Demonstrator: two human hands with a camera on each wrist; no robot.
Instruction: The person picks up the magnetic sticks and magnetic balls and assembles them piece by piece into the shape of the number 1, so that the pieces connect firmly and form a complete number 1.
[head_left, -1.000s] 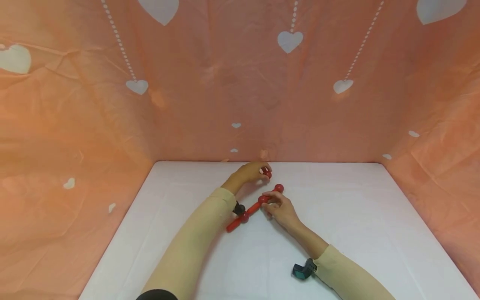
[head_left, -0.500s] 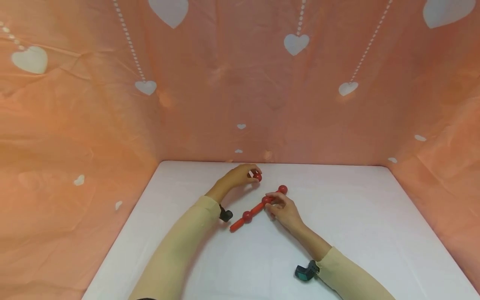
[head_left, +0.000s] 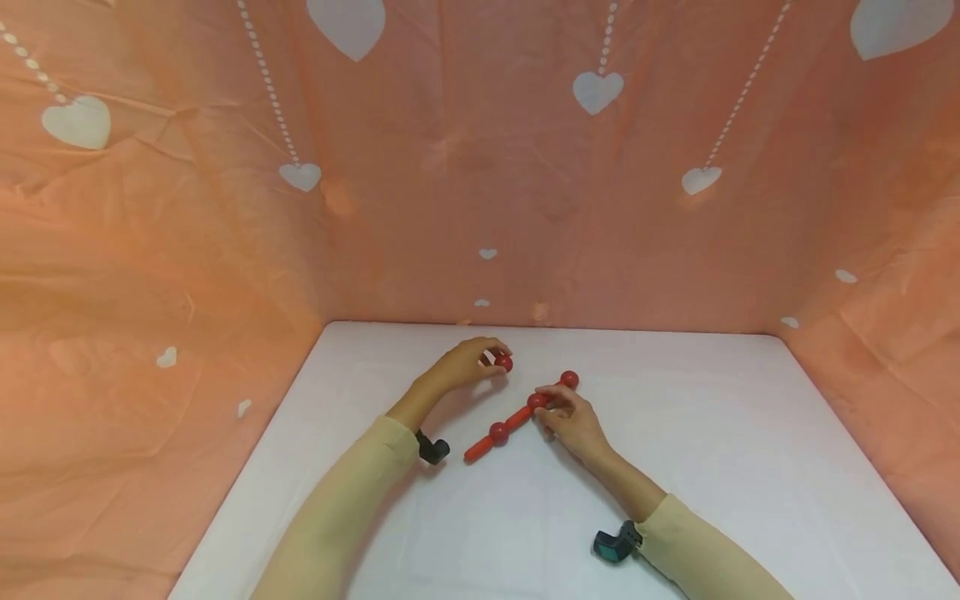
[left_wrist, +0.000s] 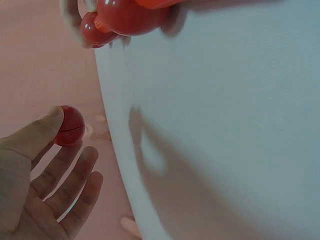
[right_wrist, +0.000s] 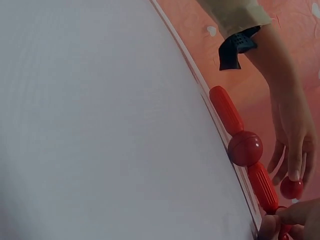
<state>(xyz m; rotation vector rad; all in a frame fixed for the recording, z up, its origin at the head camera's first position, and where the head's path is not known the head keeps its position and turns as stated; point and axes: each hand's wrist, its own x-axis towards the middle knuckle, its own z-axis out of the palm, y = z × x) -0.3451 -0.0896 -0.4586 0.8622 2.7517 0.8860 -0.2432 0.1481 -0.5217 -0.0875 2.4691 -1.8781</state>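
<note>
In the head view my left hand (head_left: pixel 459 365) pinches a loose red ball (head_left: pixel 504 364) above the white table. The left wrist view shows that ball (left_wrist: pixel 71 125) between thumb and fingertips, with a thin seam round it. Nearer the middle lies a jointed red stick (head_left: pixel 517 418), made of ribbed rods and balls in a line. My right hand (head_left: pixel 579 429) grips it at its second ball from the far end, partly covering it. Another joint ball (right_wrist: pixel 245 148) and the free rod end (right_wrist: pixel 226 110) show in the right wrist view.
The white table (head_left: pixel 712 433) ends at a back edge against an orange cloth (head_left: pixel 645 250) with pale hearts. Cloth also hangs at both sides. Each wrist wears a small black camera (head_left: pixel 433 450).
My left hand has moved left and slightly nearer with the loose ball, away from the red stick's far end. My right hand keeps its hold; the head view shifts a little.
</note>
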